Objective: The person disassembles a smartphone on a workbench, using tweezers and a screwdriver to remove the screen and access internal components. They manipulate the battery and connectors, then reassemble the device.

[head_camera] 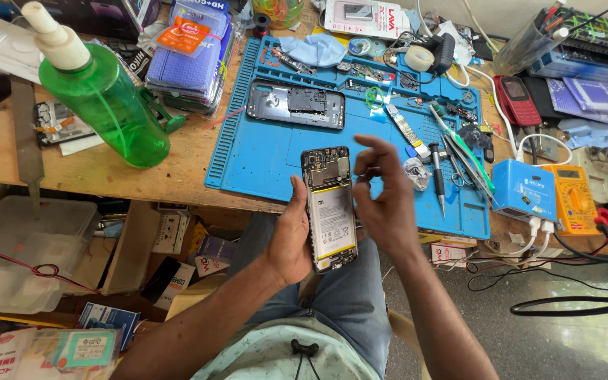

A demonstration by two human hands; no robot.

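Blue mat (262, 158) covers the bench's middle; before its front edge the left hand (291, 239) grasps an opened phone (330, 209), long axis running away from the person. The right hand (385, 197), empty and loosely curled, hovers just beside the phone's right edge, nearer its top.

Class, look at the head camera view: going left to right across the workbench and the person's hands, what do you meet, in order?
Green bottle → left hand → opened phone → right hand → blue box → orange meter.
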